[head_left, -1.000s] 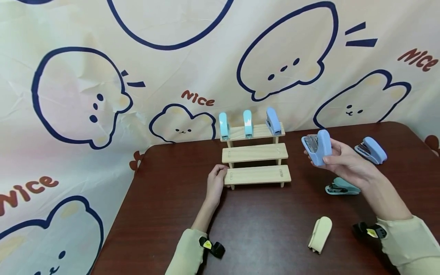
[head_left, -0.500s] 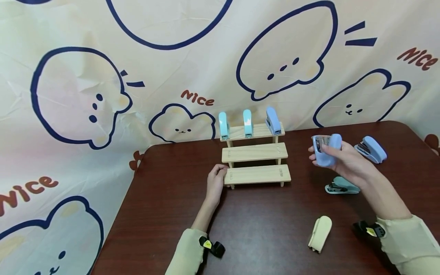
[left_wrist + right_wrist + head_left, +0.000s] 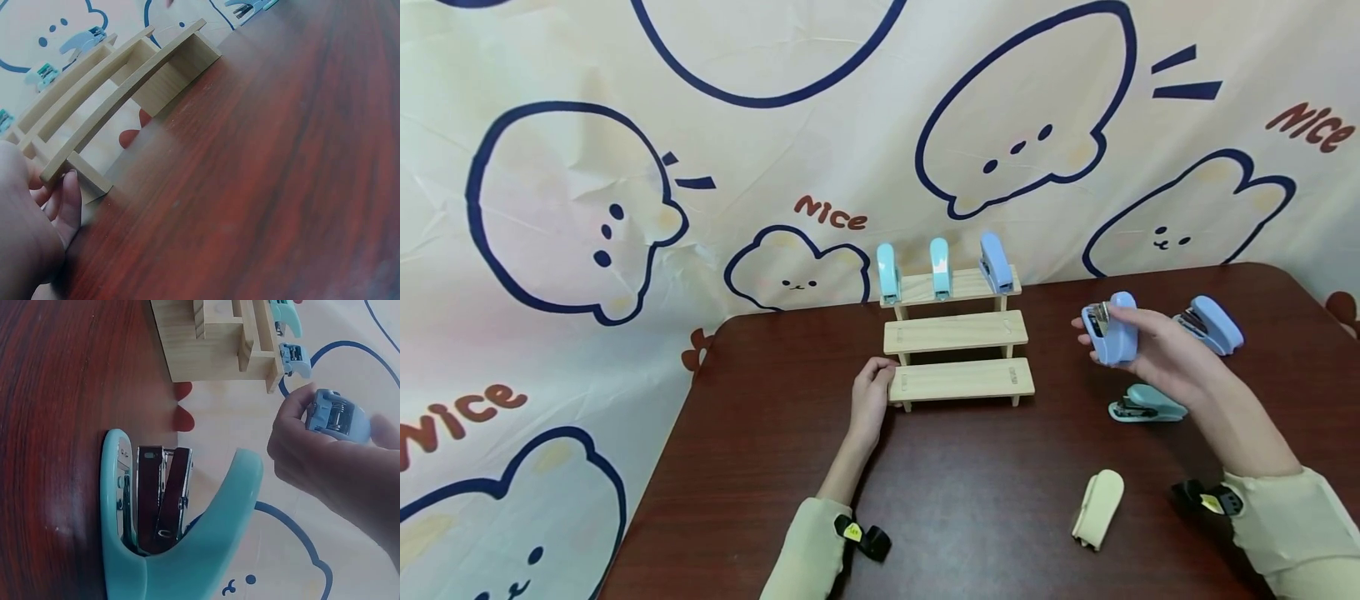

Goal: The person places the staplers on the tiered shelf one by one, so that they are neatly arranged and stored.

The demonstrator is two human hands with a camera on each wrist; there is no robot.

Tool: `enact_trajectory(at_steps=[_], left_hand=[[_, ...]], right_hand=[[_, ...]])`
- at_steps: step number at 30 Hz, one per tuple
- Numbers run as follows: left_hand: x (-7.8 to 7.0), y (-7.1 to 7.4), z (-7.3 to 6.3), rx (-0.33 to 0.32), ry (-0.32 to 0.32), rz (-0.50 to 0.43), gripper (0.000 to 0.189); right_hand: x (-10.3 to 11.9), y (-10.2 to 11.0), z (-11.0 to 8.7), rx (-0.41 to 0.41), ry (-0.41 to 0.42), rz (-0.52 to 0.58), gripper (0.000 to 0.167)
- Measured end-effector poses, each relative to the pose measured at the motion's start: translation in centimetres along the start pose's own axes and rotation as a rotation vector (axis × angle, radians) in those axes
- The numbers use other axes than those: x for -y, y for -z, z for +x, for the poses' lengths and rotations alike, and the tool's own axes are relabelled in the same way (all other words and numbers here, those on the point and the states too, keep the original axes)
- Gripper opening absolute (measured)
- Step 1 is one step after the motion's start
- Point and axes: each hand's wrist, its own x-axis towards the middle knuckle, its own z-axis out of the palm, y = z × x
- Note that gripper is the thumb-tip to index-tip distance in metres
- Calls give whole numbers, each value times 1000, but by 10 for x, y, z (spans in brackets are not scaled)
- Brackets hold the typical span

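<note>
In the head view my right hand holds a blue stapler above the table, right of a three-step wooden rack. The right wrist view shows the same stapler between thumb and fingers, its spring end facing the camera. My left hand grips the left end of the rack's lowest step; its fingers curl round the wood in the left wrist view. On the top step stand two turquoise staplers, one at the left end and one mid-step, and a blue stapler at the right.
A second loose blue stapler lies behind my right hand. A teal stapler rests below that hand and looms large in the right wrist view. Nearer the front lies a cream stapler. A printed cloth hangs behind the brown table.
My right hand has shifted slightly right and turned the blue stapler. Its thumb moved across the stapler, then back to the top. The left hand and rack have stayed still.
</note>
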Motion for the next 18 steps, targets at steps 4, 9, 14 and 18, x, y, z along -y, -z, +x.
enact_trajectory(at_steps=[4,9,14,18], left_hand=[[1,0,0,-2,-3,-4,21],[1,0,1,-2,2,-7,21],[-14,0,-6,15,12,-9,21],[-33,0,-17,31,20,-2,21]], right_hand=[[0,0,1,-8,9,-25,65],[1,-5,1,-51,23,-84,70],[1,-11,-1,-63,56,-18,25],[0,-12,-1,-77,89,-67,19]])
